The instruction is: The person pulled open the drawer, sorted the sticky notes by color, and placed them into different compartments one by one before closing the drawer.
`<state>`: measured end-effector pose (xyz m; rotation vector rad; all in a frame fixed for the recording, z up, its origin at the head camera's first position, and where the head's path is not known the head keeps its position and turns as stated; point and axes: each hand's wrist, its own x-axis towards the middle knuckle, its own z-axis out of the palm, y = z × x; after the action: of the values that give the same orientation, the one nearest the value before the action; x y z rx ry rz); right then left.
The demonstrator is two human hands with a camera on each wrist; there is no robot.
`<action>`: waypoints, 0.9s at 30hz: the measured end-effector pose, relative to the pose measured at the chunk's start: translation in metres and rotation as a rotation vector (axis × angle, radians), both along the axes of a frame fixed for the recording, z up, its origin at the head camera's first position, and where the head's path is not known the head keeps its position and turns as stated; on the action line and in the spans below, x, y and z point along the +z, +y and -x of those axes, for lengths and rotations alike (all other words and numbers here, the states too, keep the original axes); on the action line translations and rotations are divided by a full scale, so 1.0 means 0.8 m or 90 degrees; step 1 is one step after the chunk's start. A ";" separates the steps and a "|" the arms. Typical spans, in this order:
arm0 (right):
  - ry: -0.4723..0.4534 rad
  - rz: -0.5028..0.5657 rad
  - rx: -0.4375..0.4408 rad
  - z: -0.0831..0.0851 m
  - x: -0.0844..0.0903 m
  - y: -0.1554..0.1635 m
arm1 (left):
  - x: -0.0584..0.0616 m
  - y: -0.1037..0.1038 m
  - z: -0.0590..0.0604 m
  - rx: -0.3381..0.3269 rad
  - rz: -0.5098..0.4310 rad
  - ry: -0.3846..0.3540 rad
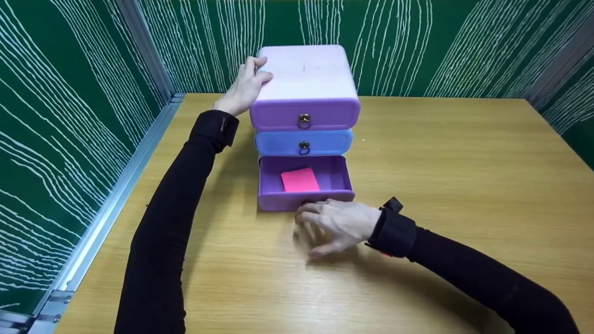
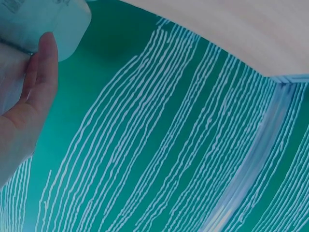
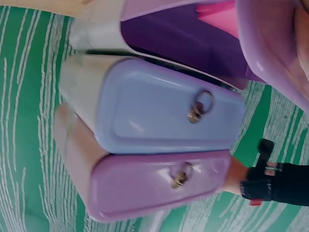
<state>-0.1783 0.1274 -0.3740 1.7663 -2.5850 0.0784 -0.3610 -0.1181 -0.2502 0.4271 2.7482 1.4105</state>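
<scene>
A small drawer unit [image 1: 301, 74] has a pale pink top, a purple top drawer [image 1: 278, 115], a blue middle drawer [image 1: 278, 143] and a purple bottom drawer [image 1: 274, 201]. The bottom drawer is pulled out, with a bright pink square of paper [image 1: 300, 180] inside. My left hand [image 1: 243, 88] rests against the unit's upper left side, its fingertips over the top edge; one finger shows extended in the left wrist view. At the front of the bottom drawer is my right hand [image 1: 341, 220], fingers at its face and thumb spread away. It covers that drawer's pull.
Ring pulls [image 1: 304, 121] hang on the two closed drawers. The unit stands on a wooden table [image 1: 464, 185] near its back edge. Green panels with white wavy lines [image 1: 394, 46] rise behind and at the sides, and a metal rail [image 1: 111, 199] edges the left.
</scene>
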 end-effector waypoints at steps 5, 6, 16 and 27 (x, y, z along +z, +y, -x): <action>-0.009 0.033 -0.014 0.017 -0.005 -0.002 | -0.002 -0.002 0.000 -0.001 0.005 0.006; -0.009 0.036 -0.018 0.021 -0.006 -0.003 | -0.003 -0.002 -0.001 -0.001 0.004 0.007; -0.039 0.027 -0.091 0.060 -0.019 -0.004 | -0.006 -0.003 -0.001 0.004 0.012 0.001; -0.094 0.056 -0.125 0.083 -0.023 -0.001 | -0.001 -0.001 0.003 0.012 0.015 -0.003</action>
<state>-0.2448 0.1266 -0.3927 1.5244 -2.7933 0.3255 -0.3636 -0.1189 -0.2509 0.3978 2.7690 1.3805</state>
